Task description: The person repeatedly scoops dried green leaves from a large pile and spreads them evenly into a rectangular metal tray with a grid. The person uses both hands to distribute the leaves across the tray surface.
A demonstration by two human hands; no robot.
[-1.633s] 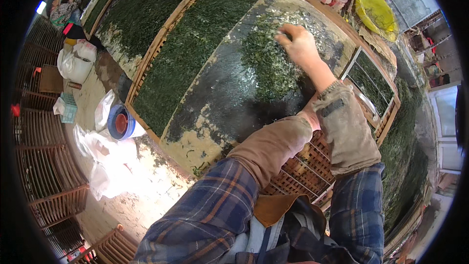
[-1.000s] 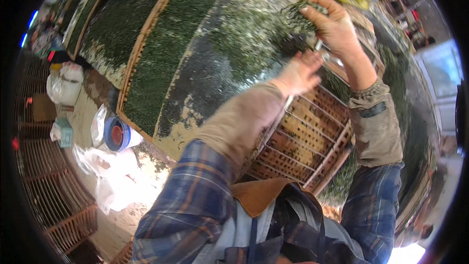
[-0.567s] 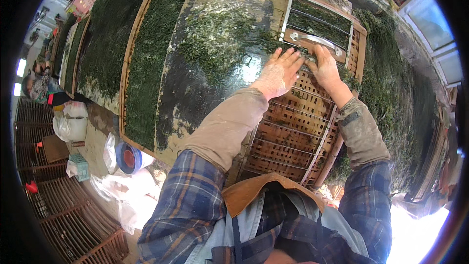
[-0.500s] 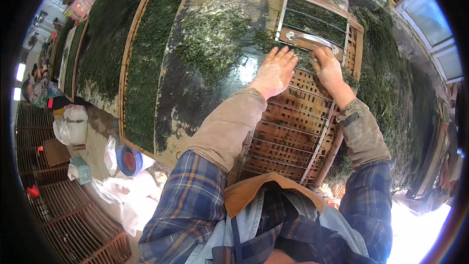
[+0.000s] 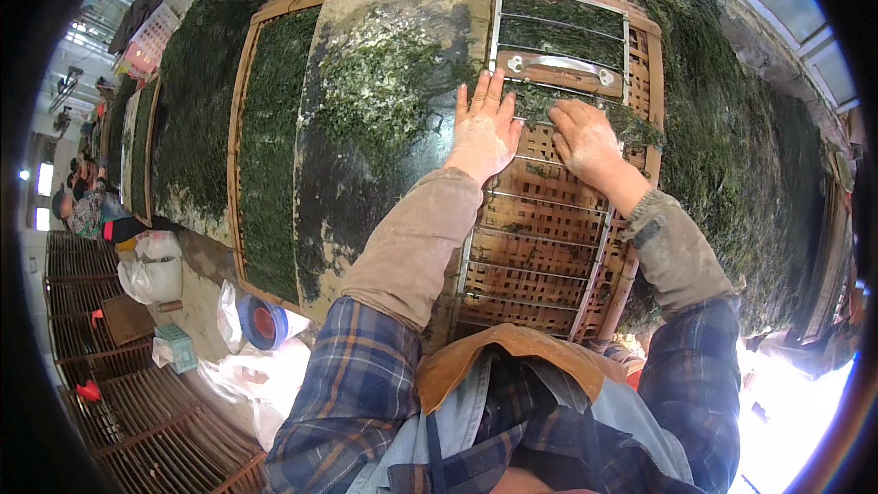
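Fingers (image 5: 489, 91) of the left hand (image 5: 483, 133) lie flat and spread, grasping nothing, pressing green seaweed (image 5: 549, 105) onto the slatted bamboo frame (image 5: 540, 247); the right hand (image 5: 585, 139) presses palm-down beside it. Only the frame's far end looks covered, the nearer slats bare. Loose seaweed (image 5: 380, 96) waits on the wet desk (image 5: 347, 201); a metal-handled block (image 5: 558, 69) sits just beyond the fingertips.

Desk (image 5: 366, 210): dark wet slab w/ wooden rim. On it a strip of green shreds (image 5: 270, 155) along left edge, a loose green pile (image 5: 384, 91) near middle, and a bamboo frame (image 5: 549, 238) w/ metal bars on right part.
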